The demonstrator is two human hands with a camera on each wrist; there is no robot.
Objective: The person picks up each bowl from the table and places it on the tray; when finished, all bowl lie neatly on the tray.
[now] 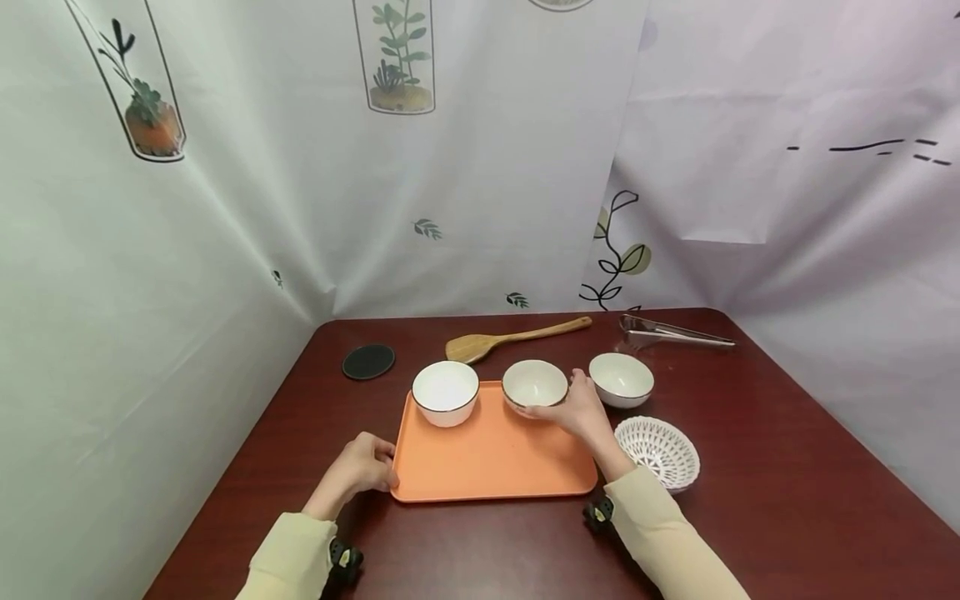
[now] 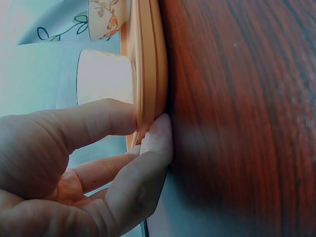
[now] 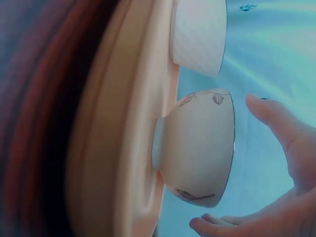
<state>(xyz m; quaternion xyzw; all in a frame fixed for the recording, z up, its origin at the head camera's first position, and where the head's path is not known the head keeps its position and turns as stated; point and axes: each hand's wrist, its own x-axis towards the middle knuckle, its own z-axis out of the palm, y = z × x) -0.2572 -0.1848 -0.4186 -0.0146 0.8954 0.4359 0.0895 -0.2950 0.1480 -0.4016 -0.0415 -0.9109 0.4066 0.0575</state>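
My left hand (image 1: 363, 464) pinches the left rim of an orange tray (image 1: 487, 471), thumb on the upper edge and fingers below, as the left wrist view shows. A white bowl (image 1: 447, 410) stands at the tray's back left. Farther right on the tray is a dark-rimmed bowl (image 1: 534, 383) with a floral pattern (image 3: 200, 148). Around that bowl's near right side, my right hand (image 1: 576, 410) is spread. In the right wrist view its thumb and fingers are apart, with a gap between them and the bowl.
Right of the tray stand another bowl (image 1: 621, 379) and a white woven basket (image 1: 660, 454). Behind lie a wooden spatula (image 1: 517, 336), metal tongs (image 1: 675, 333) and a dark round coaster (image 1: 367, 362). A patterned cloth wall (image 1: 480, 183) borders the dark wood table (image 1: 465, 550).
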